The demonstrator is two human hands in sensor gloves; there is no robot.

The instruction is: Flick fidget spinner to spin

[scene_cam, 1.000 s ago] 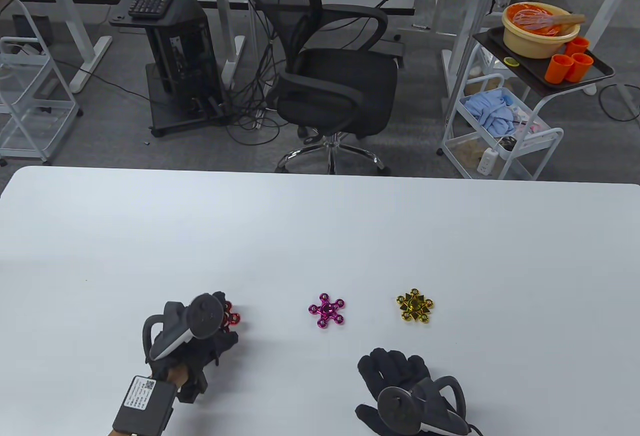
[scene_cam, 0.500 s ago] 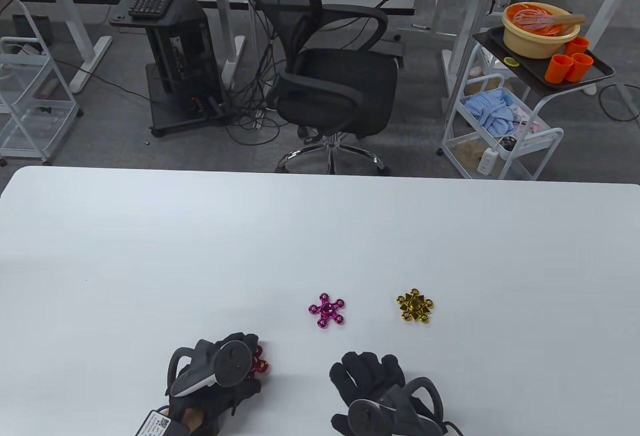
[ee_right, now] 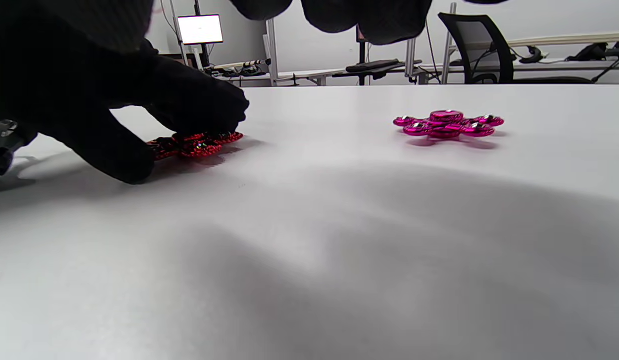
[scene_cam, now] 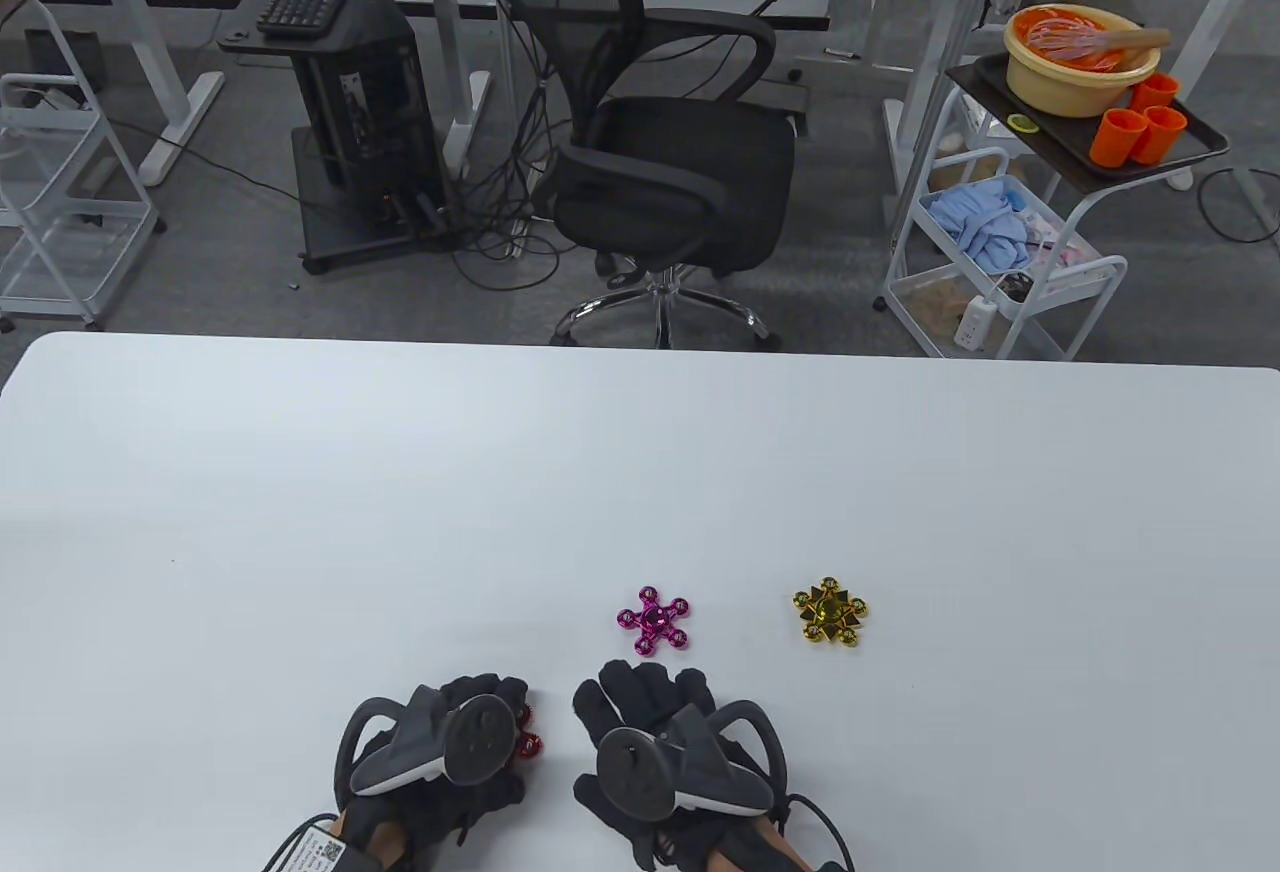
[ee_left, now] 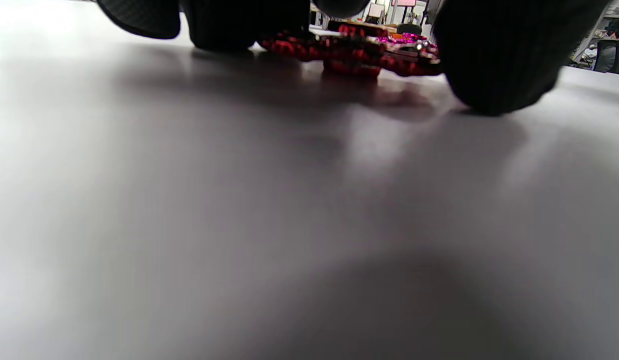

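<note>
A red fidget spinner (scene_cam: 524,738) lies flat on the white table (scene_cam: 640,472) near the front edge, mostly hidden under my left hand (scene_cam: 470,722). In the left wrist view the spinner (ee_left: 349,50) sits on the table with my fingertips (ee_left: 489,60) pressing on and around it. In the right wrist view my left hand (ee_right: 139,110) covers the spinner (ee_right: 197,145). My right hand (scene_cam: 650,712) lies open on the table just right of it, fingers spread, holding nothing.
A pink spinner (scene_cam: 654,619) and a gold spinner (scene_cam: 830,612) lie on the table beyond my hands; the pink one shows in the right wrist view (ee_right: 447,123). A black office chair (scene_cam: 660,142) and a cart with orange cups (scene_cam: 1140,127) stand behind the table.
My left hand drew the red spinner toward the front edge and rightward. My right hand slid left until it lies close beside the left hand.
</note>
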